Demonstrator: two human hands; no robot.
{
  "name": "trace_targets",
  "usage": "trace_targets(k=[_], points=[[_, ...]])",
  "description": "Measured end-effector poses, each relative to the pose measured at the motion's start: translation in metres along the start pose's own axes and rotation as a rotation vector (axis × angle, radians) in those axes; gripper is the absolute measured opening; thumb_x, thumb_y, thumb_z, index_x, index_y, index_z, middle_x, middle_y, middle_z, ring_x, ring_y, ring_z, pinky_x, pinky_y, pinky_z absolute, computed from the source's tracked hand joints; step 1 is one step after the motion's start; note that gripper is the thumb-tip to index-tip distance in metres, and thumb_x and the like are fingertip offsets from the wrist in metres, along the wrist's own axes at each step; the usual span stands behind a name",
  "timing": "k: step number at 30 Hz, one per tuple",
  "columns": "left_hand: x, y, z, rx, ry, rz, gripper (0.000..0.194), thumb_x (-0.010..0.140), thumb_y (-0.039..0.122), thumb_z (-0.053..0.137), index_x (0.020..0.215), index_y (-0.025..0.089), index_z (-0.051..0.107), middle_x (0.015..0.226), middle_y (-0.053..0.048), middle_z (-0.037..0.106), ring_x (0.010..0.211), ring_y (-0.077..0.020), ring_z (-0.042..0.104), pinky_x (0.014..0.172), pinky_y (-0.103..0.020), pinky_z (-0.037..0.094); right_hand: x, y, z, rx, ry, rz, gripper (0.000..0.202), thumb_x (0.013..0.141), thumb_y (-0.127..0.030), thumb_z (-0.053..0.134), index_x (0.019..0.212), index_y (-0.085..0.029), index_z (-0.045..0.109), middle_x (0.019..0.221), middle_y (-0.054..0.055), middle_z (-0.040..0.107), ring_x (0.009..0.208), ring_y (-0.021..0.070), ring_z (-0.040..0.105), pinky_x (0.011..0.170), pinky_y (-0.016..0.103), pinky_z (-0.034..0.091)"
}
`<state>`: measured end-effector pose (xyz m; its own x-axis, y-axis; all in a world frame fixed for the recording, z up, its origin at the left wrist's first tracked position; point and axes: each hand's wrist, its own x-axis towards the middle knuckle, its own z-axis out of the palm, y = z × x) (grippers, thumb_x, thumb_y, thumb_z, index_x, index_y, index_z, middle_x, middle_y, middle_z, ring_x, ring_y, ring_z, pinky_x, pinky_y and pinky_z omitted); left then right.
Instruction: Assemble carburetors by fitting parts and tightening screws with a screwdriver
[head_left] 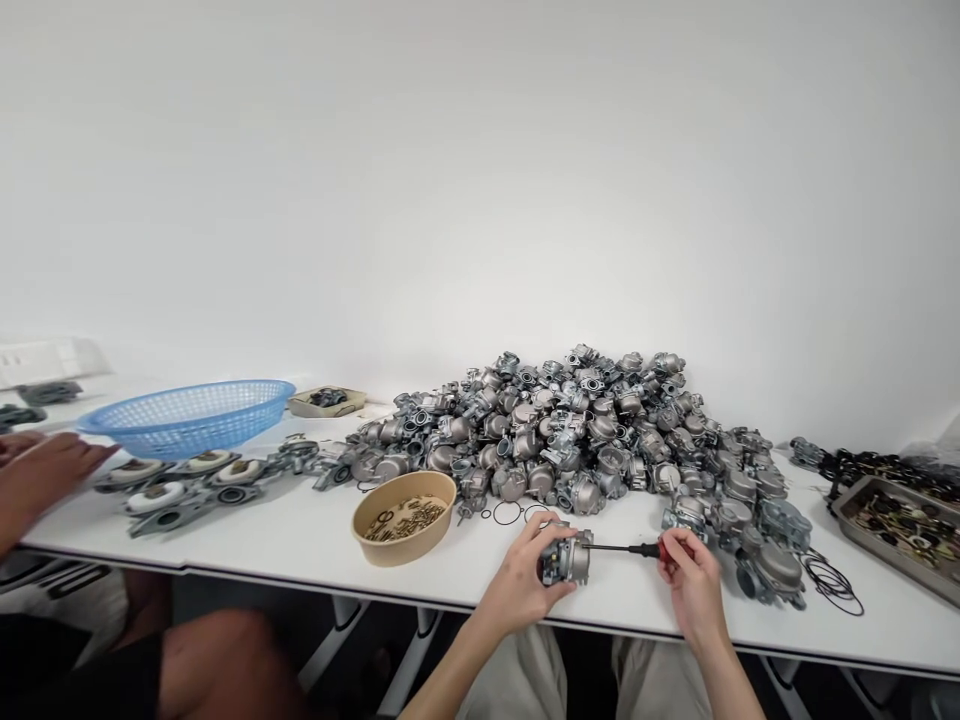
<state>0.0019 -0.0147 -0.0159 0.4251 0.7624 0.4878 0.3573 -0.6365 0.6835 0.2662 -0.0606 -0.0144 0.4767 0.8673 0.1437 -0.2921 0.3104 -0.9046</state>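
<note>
Near the table's front edge, my left hand (517, 580) grips a grey metal carburetor (574, 560), fingers on top and thumb below. It lies on its side, with its round bowl facing right. My right hand (694, 580) is closed round the red handle of a screwdriver (622, 548). The dark shaft runs level to the left, and its tip meets the bowl side of the carburetor; whether it sits in a screw is too small to tell. Just behind my left hand lie thin black rubber rings (508, 513).
A big heap of carburetors (555, 430) rises behind my hands. Left of them stands a tan tub (360, 530) of small brass parts. Further left are a blue basket (187, 435), white-topped carburetor parts (161, 497) and another person's hand (52, 470). A metal tray (885, 555) sits at right.
</note>
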Motion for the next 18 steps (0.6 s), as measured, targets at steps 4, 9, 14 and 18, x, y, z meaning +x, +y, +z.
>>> trace_targets(k=[4,9,14,18], points=[[0.0002,-0.002,0.0016,-0.007,0.027,0.023,0.055,0.074,0.016,0.084,0.125,0.027,0.067,0.141,-0.013,0.053,0.127,-0.0323,0.061,0.107,-0.045,0.053,0.0016,-0.0001,0.0017,-0.02,0.0,-0.048,0.038,0.06,-0.051,0.093,0.069,-0.021,0.072,0.061,0.001,0.062,0.053,0.0162,0.052,0.045,0.027,0.038],[0.0009,-0.0048,0.0036,-0.014,0.036,0.033,0.051,0.075,0.019,0.082,0.123,0.027,0.067,0.137,-0.011,0.054,0.116,-0.0287,0.065,0.101,-0.042,0.057,0.0009,-0.0002,0.002,-0.036,-0.009,-0.065,0.038,0.061,-0.052,0.092,0.068,-0.021,0.071,0.06,0.001,0.062,0.055,0.0173,0.054,0.046,0.028,0.039],[0.0008,-0.0063,0.0051,-0.002,0.056,0.076,0.05,0.075,0.017,0.08,0.123,0.026,0.067,0.134,-0.012,0.055,0.118,-0.0283,0.065,0.099,-0.039,0.057,0.0016,0.001,0.0006,-0.036,-0.021,-0.071,0.037,0.063,-0.052,0.091,0.068,-0.022,0.07,0.061,0.0,0.061,0.055,0.0173,0.054,0.046,0.028,0.039],[0.0006,-0.0073,0.0054,0.007,0.047,0.082,0.052,0.075,0.015,0.078,0.125,0.026,0.067,0.136,-0.012,0.055,0.118,-0.0284,0.065,0.098,-0.038,0.057,0.0031,0.0019,-0.0008,-0.049,-0.028,-0.067,0.036,0.064,-0.052,0.09,0.07,-0.023,0.07,0.062,0.0,0.062,0.055,0.0184,0.054,0.047,0.029,0.039]])
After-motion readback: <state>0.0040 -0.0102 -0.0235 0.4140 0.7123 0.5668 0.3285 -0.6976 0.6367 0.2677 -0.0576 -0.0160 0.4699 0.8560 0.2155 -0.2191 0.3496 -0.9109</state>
